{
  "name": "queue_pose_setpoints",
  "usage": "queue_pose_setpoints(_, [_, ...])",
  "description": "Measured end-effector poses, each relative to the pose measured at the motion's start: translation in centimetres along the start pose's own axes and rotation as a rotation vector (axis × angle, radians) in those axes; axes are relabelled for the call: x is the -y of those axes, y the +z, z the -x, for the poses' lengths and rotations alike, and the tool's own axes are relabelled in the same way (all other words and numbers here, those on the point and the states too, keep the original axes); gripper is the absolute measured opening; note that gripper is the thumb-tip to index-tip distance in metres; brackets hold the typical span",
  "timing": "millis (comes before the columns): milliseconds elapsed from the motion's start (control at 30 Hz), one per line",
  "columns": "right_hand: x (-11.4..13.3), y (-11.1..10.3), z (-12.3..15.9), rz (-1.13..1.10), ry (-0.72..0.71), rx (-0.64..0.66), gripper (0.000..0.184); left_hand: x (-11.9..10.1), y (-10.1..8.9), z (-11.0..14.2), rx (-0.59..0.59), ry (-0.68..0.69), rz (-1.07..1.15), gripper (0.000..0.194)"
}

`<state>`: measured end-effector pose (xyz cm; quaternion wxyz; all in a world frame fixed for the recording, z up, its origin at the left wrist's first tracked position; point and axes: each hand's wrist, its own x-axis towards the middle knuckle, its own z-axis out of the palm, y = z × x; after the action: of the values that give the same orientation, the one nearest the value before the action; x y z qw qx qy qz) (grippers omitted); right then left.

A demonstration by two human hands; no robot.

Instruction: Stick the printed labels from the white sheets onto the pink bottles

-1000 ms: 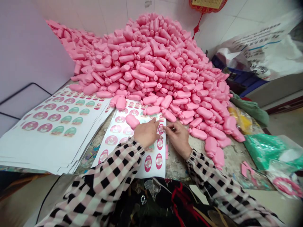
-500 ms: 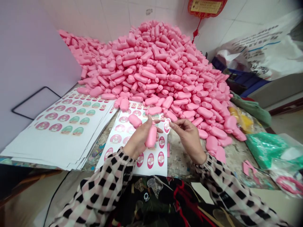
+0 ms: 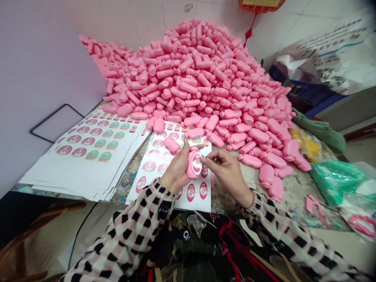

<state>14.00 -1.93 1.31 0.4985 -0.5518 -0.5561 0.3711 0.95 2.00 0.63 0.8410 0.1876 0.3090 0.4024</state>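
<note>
My left hand [image 3: 175, 169] is closed around a small pink bottle [image 3: 193, 176] with its front facing me. An oval pink-and-white sticker [image 3: 196, 163] lies against that front. At the sticker's right edge, the thumb and forefinger of my right hand [image 3: 230, 172] are pinched together. Beneath both hands is a sheet of stickers [image 3: 148, 178], printed with ovals and arched labels. Another pink bottle [image 3: 172, 145] rests on this sheet, just beyond my left hand.
A large heap of pink bottles [image 3: 188, 82] covers the back of the table. Stacked sticker sheets [image 3: 73, 168] lie at the left, beside a pale panel [image 3: 53, 58]. Green plastic packaging [image 3: 329, 180], a yellow bag [image 3: 307, 145] and pink scissors-like handles [image 3: 315, 207] sit at the right.
My right hand has brought the sticker leftward onto the bottle. My left hand has turned the bottle so its front shows. The whole view has shifted slightly.
</note>
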Motion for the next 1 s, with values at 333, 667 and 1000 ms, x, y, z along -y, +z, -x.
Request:
queue_pose_setpoints(333, [-0.2,0.3,0.1,0.038,0.015,0.006,0.017,0.2,-0.2,-0.1,0.026,0.031,-0.051,0.063])
queue_pose_setpoints(667, [-0.9,0.3,0.4,0.107,0.024,0.005,0.02,0.2,0.3,0.4,-0.039,0.087,-0.126,0.058])
queue_pose_setpoints(1000, [-1.1,0.0,1.2,0.247,-0.068,0.02,0.014,-0.5,-0.9,1.9,0.054,-0.09,-0.205,0.059])
